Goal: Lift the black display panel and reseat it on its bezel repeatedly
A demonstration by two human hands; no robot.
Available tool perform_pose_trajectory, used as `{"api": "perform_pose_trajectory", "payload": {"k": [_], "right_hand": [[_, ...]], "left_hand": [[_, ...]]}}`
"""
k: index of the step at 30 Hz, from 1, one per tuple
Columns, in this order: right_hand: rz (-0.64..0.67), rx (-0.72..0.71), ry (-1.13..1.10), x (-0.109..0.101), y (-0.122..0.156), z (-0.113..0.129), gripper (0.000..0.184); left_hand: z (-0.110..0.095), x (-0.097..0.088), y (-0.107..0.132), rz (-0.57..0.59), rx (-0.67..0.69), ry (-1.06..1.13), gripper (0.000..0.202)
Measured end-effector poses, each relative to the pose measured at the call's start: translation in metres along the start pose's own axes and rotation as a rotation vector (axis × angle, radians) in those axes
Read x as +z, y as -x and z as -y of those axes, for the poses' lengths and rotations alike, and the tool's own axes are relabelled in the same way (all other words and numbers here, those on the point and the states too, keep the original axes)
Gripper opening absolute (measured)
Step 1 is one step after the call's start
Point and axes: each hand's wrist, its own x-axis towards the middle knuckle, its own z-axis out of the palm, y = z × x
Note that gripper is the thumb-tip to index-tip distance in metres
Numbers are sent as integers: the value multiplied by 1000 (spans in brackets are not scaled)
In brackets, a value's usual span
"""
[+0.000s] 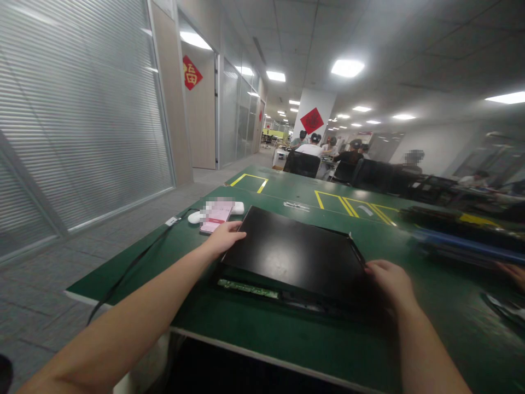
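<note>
A black display panel (293, 246) lies in front of me on the green table, its glossy face up. My left hand (225, 238) grips its left edge, thumb over the top face and the other fingers partly hidden. At the right edge, by a thin dark frame strip (357, 250), my right hand (389, 279) is closed on the panel, fingertips pressed against the rim. Along the panel's near side shows a narrow green circuit board (248, 288), beside a dark strip.
Near my left hand lie a phone (215, 216), a white rounded item (193, 218) and a black lanyard (139, 257). Blurred blue and dark parts (463, 243) sit at the right, near another person's hand (512, 273). Yellow tape (342, 200) marks the table (197, 306). Several people sit beyond.
</note>
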Motion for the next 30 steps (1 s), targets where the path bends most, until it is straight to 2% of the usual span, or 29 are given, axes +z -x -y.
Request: {"api": "perform_pose_trajectory", "payload": {"k": [5, 10, 20, 25, 30], "right_hand": [[0, 4, -22, 2, -2, -3, 26], [-2, 4, -57, 4, -5, -7, 27], [11, 6, -224, 11, -13, -18, 31], [4, 18, -270, 12, -12, -18, 30], [1, 38, -247, 13, -14, -20, 31]], "left_hand": [[4, -3, -3, -51, 91, -341, 20], [6, -4, -5, -105, 122, -498, 12], [12, -5, -11, -115, 150, -528, 9], [17, -6, -17, -91, 192, -615, 14], [20, -7, -19, -111, 171, -673, 21]]}}
